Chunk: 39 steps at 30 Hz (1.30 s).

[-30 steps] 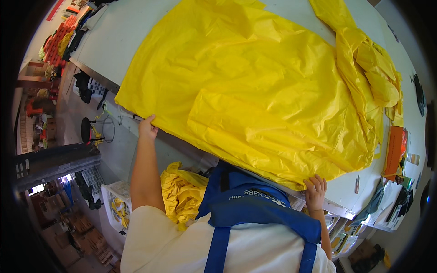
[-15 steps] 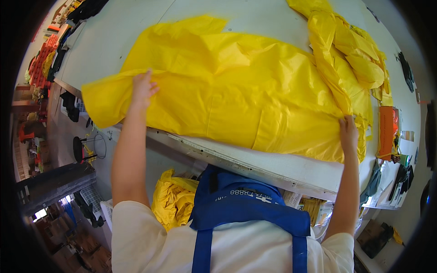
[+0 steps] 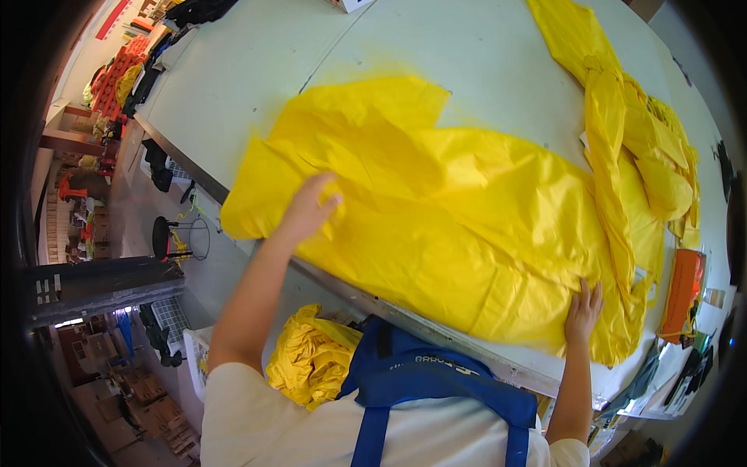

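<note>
A large yellow rain garment (image 3: 436, 226) lies spread over the table, its near edge hanging along the table's front and its surface creased. Over its left part is my left hand (image 3: 311, 206), fingers apart and slightly blurred; whether it touches the cloth I cannot tell. My right hand (image 3: 583, 311) lies with fingers spread on the garment near its right end. Beyond that hand, a bunched yellow sleeve-like part (image 3: 611, 156) stretches toward the far right of the table.
The pale table (image 3: 233, 117) fills the middle. An orange box (image 3: 679, 292) stands at its right edge. Crumpled yellow cloth (image 3: 311, 354) sits below the front edge, beside my blue apron (image 3: 436, 373). A black-seated stool (image 3: 163, 237) is on the floor at left.
The garment's left end has folded in from beyond the table edge, and my left hand has moved inward with it. My right hand's fingers have spread flat. The whole view has shifted.
</note>
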Each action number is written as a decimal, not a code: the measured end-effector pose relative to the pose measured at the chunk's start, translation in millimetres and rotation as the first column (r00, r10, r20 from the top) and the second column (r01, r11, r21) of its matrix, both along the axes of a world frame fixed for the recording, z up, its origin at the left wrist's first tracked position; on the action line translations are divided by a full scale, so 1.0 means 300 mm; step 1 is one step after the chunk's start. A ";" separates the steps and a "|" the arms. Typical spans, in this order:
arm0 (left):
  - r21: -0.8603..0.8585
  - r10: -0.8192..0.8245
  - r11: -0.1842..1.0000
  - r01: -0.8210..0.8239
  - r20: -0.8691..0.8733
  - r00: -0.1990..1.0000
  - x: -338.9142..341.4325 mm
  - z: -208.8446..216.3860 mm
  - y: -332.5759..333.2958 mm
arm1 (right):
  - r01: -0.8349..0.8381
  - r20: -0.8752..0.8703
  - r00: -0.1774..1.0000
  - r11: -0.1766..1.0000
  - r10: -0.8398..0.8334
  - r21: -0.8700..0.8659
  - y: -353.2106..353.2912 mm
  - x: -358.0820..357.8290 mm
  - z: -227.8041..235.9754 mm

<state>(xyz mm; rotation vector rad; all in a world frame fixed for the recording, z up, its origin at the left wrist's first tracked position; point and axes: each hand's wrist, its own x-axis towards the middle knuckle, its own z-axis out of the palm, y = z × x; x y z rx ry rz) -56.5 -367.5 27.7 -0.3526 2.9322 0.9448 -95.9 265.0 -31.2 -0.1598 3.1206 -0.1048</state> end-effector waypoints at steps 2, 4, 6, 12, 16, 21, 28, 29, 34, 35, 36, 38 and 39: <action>-0.077 0.237 0.966 -0.248 -0.126 0.963 -0.172 0.001 -0.168 | -0.001 0.011 1.000 1.000 0.001 0.000 0.058 0.022 0.002; -0.145 0.376 0.898 -0.415 -0.239 0.896 -0.345 -0.042 -0.358 | 0.000 0.020 1.000 1.000 0.000 0.002 0.102 0.025 0.013; -0.179 0.509 0.835 -0.520 -0.105 0.854 -0.466 -0.134 -0.542 | -0.019 0.022 1.000 0.988 0.022 -0.152 0.099 -0.030 0.050; 0.467 0.053 0.711 -0.526 0.709 0.703 -0.552 0.056 -0.405 | 0.036 -0.225 0.972 0.990 -0.066 -0.135 -0.156 -0.477 0.279; 0.887 -0.260 0.459 -0.058 0.196 0.946 -0.354 0.179 -0.376 | 0.121 -0.068 0.989 0.987 -0.128 -0.103 -0.090 -0.743 0.168; 0.735 -0.013 0.193 -0.650 0.665 0.747 -0.250 0.220 -0.202 | 0.214 0.061 0.976 0.848 -0.211 -0.485 0.055 -0.864 0.179; 0.210 -0.533 0.841 0.499 0.485 0.693 -0.183 0.240 0.071 | 0.376 0.237 0.805 0.159 -0.545 -0.913 0.279 -0.820 0.309; 0.150 -0.488 0.864 0.480 0.484 0.726 -0.173 0.234 0.085 | 0.364 0.228 0.798 0.144 -0.558 -0.920 0.320 -0.819 0.306; -0.043 -0.413 0.831 0.555 0.620 0.667 -0.161 0.261 -0.016 | 0.357 0.094 0.863 0.468 -0.496 -0.809 0.358 -0.798 0.313; -0.124 -0.428 0.813 0.570 0.537 0.727 -0.147 0.255 -0.099 | 0.342 0.076 0.875 0.501 -0.478 -0.795 0.365 -0.798 0.315; -0.055 -0.273 0.939 0.338 0.478 0.835 -0.139 0.294 -0.150 | 0.332 0.057 0.883 0.534 -0.466 -0.777 0.379 -0.784 0.327; 0.359 0.063 0.906 -0.225 0.411 0.909 -0.095 0.368 -0.329 | 0.270 -0.041 0.874 0.553 -0.484 -0.788 0.419 -0.754 0.375; 0.474 0.189 0.837 -0.273 0.218 0.957 -0.079 0.425 -0.372 | 0.240 -0.089 0.865 0.563 -0.494 -0.791 0.445 -0.733 0.396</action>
